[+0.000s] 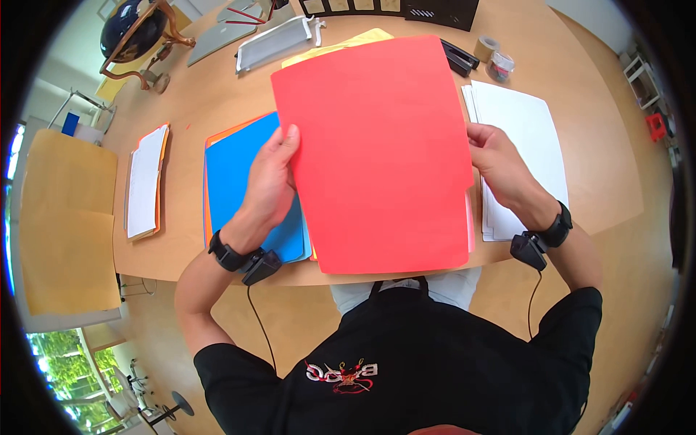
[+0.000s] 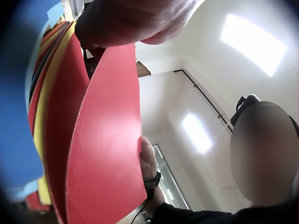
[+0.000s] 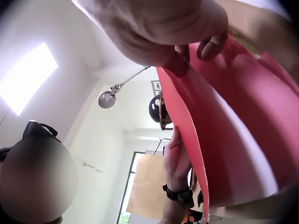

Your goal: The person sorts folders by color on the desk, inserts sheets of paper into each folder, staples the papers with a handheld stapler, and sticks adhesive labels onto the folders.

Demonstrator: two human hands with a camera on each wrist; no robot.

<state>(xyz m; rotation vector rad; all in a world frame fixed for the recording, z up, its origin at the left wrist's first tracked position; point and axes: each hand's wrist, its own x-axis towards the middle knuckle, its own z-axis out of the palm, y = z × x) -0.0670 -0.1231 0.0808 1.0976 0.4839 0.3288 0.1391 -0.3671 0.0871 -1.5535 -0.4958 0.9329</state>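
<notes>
A red file folder (image 1: 377,159) is raised in front of the body, its broad face toward the head camera. My left hand (image 1: 272,177) grips its left edge, thumb on the front and fingers hidden behind. At the upper right edge, my right hand (image 1: 507,163) pinches the folder between thumb and curled fingers. The right wrist view shows the red flaps (image 3: 184,130) spread apart, with a pale band between them. Left of it, a blue folder (image 1: 235,170) lies on orange ones. Several coloured folder edges (image 2: 42,112) stand close behind in the left wrist view.
White sheets (image 1: 525,159) lie stacked under the right forearm. A thin paper bundle (image 1: 145,185) is at far left. Toward the back are a yellow sheet (image 1: 348,45), grey tray (image 1: 275,45), black stapler (image 1: 458,56), tape roll (image 1: 486,48), small tub (image 1: 500,67) and globe (image 1: 129,32).
</notes>
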